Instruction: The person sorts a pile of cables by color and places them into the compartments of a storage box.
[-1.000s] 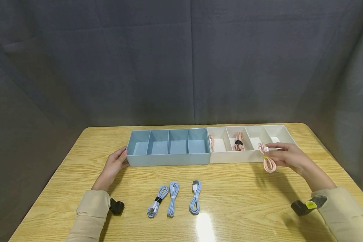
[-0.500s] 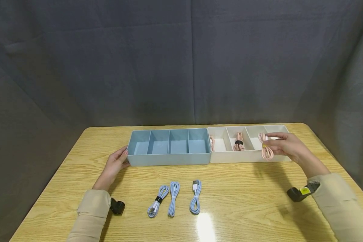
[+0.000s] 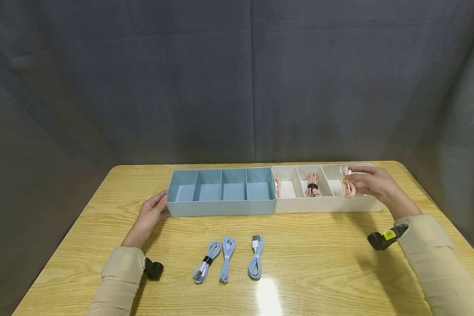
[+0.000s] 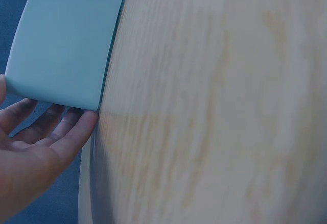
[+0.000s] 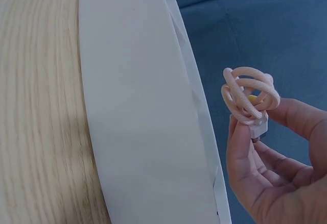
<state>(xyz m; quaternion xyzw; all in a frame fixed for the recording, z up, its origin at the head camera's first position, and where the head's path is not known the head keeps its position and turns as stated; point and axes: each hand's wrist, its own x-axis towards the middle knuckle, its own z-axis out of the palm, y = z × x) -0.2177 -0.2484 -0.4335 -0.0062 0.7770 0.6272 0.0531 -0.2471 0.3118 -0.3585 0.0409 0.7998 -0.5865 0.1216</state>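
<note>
Pinching pink cable [image 3: 348, 189] near yellow tie [image 5: 253, 98] with right hand [image 3: 377, 183], over right half of white box [image 3: 320, 205], perhaps to hold loops together. Touching blue box [image 3: 221, 209], left of white box, with left hand [image 3: 148, 215] loosely uncurled, probably for steadiness. Front-left of white box: blue cables [image 3: 226, 259], seemingly banded against tangling.

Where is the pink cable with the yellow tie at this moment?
In the head view, the yellow-tied cable is at right, held by the right hand over the white tray.
</note>
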